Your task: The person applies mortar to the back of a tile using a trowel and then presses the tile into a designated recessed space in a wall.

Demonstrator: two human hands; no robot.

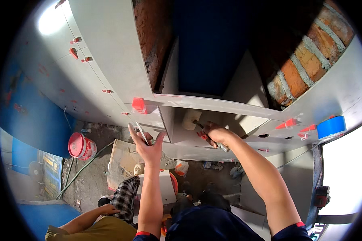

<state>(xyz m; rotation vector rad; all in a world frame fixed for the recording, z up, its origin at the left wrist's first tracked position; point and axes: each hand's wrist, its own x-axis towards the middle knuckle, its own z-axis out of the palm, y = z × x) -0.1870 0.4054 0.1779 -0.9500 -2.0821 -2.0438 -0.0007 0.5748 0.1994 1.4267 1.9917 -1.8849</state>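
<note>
My right hand [216, 135] is closed round the handle of a mallet with a pale head [190, 119]. The head is beside a boxed recess [177, 124] below the large opening in the tiled wall. My left hand [148, 148] is raised in front of the wall with its thumb spread away, and a thin white stick [140, 131] is held between its fingers. What the stick is I cannot make out. Just above it, a red tile-levelling wedge [138, 105] sits on the grey wall tile [108, 44].
At lower left another person's hand [108, 209] rests by checked trousers. A red bucket [82, 146], a green hose [78, 172] and cardboard [118, 162] are on the floor. More red wedges [286, 123] and blue tape [331, 127] are on the right. Exposed brick [301, 72] edges the opening.
</note>
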